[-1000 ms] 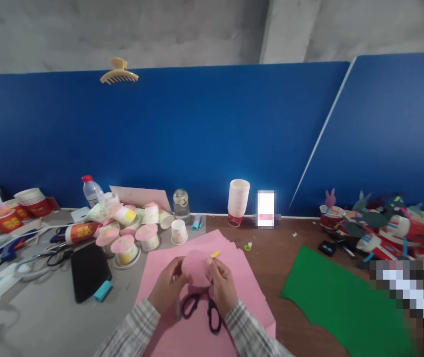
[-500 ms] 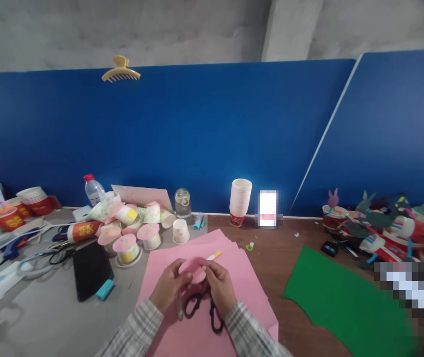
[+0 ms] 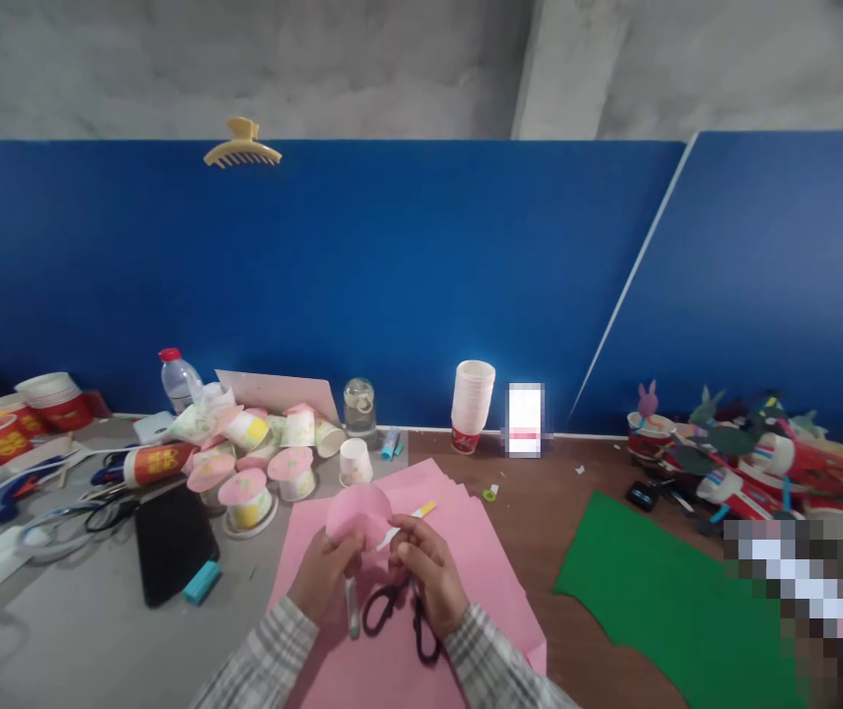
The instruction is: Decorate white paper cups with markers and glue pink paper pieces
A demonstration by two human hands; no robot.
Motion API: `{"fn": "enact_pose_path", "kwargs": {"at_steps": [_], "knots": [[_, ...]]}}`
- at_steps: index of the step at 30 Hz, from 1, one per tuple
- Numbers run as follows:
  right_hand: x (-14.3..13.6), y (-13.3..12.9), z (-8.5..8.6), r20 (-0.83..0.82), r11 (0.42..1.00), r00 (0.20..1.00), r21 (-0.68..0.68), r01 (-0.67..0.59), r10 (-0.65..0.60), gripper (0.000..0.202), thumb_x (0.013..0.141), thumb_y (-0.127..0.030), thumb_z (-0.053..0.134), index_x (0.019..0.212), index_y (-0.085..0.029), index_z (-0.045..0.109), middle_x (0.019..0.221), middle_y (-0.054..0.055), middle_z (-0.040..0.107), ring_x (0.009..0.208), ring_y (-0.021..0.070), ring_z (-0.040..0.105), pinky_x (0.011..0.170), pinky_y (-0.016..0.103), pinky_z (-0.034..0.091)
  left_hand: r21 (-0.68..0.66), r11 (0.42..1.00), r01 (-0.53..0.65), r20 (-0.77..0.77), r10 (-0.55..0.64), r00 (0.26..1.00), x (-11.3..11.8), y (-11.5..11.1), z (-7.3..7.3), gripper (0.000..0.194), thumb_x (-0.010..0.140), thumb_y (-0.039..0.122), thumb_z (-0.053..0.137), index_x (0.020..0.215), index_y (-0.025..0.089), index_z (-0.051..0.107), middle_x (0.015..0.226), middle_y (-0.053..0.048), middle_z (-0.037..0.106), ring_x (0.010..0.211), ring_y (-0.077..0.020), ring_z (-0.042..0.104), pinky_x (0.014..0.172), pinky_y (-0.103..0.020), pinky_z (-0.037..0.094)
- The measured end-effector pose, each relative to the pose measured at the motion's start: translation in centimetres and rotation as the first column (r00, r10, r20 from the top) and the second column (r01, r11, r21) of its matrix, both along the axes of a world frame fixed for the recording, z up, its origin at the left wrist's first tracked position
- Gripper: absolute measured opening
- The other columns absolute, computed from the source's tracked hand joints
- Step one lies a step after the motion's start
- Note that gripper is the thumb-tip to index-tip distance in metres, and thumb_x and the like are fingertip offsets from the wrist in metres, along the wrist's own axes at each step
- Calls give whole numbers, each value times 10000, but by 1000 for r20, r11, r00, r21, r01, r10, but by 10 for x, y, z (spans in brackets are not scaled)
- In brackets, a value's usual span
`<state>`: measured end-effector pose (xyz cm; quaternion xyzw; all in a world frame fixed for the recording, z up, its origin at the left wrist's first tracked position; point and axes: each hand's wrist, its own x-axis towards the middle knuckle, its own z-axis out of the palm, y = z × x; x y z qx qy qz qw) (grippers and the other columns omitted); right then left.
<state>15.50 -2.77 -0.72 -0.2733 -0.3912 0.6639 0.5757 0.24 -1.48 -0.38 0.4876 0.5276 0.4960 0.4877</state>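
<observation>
A round pink paper piece [image 3: 357, 512] is pinched in my left hand [image 3: 329, 569], raised over a stack of pink sheets [image 3: 491, 581]. My right hand [image 3: 428, 566] is closed at the paper's right edge, by a small white bit; whether its fingers grip either is unclear. Black-handled scissors [image 3: 421, 625] lie on the pink sheets below my hands, their blades mostly hidden under my right hand. A pale pen-like stick [image 3: 352, 608] lies left of them. Behind my right hand is a yellow and white strip [image 3: 424, 510].
Small cups with pink discs [image 3: 292, 471], a black tablet-like slab [image 3: 176, 542] and a teal marker cap [image 3: 202, 582] are at left. Stacked white cups [image 3: 473, 399] stand at the back. Green sheet [image 3: 673, 601] and red cup crafts [image 3: 820, 463] lie at right.
The pink round piece has moved up and left with my left hand, and its face now shows wider. My right hand has come away slightly, and a white bit shows between the hands.
</observation>
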Motion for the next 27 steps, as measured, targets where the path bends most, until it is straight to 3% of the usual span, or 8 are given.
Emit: {"fn": "enact_pose_path", "kwargs": {"at_steps": [5,8,11,14,17,20,23,27], "knots": [[8,5,2,157,980,968,68,188,-197,271,617,-296,627,871,-210,663,544,-41,554,435,145,506,409,237,407,22,999,-27,-30,27,999,-3,3,2,304,526,455,546,367,228,421,306,84,353,341,-116,340,379,-272,263],[12,6,14,328,914,860,249,321,-391,278,640,-303,604,901,-238,675,671,-17,562,560,171,530,516,268,441,33,999,14,-49,-12,999,0,0,6,263,498,402,573,361,224,436,306,89,351,340,-108,318,378,-270,258],[11,3,26,488,865,735,420,276,-471,207,640,-224,615,822,-269,703,640,-24,557,563,176,523,537,268,433,41,996,74,-62,-71,996,3,-3,9,159,456,338,608,428,212,515,348,84,424,367,-112,346,390,-266,283],[6,-1,38,552,842,666,488,230,-502,161,653,-156,577,651,-259,702,573,-25,571,533,175,523,518,257,415,31,992,126,-75,-123,990,3,-4,10,155,456,335,609,410,207,534,332,66,456,364,-124,373,389,-273,292],[1,-3,49,529,846,680,455,278,-507,152,647,-181,578,750,-245,670,609,-24,582,522,173,517,494,249,411,17,988,154,-76,-153,985,1,-4,8,226,476,372,598,348,210,508,281,60,427,327,-122,361,372,-277,276],[-3,-2,57,566,897,708,371,238,-422,161,652,-222,582,799,-230,646,566,-45,549,503,163,498,478,236,394,21,988,154,-51,-153,987,-1,-3,5,219,468,383,618,375,203,533,293,61,438,334,-123,372,377,-273,285],[-5,3,55,638,915,664,349,202,-390,115,633,-184,583,530,-223,618,465,-71,476,460,137,436,446,217,330,8,985,170,-3,-170,985,-2,-1,2,257,445,408,638,358,198,518,282,49,445,325,-129,386,373,-279,295],[-8,8,44,672,937,658,306,169,-339,162,623,-155,568,483,-228,604,416,-89,444,419,124,401,427,210,308,4,986,165,102,-165,981,-1,3,-2,282,439,452,641,415,196,525,330,49,467,338,-131,406,370,-275,320]]}}
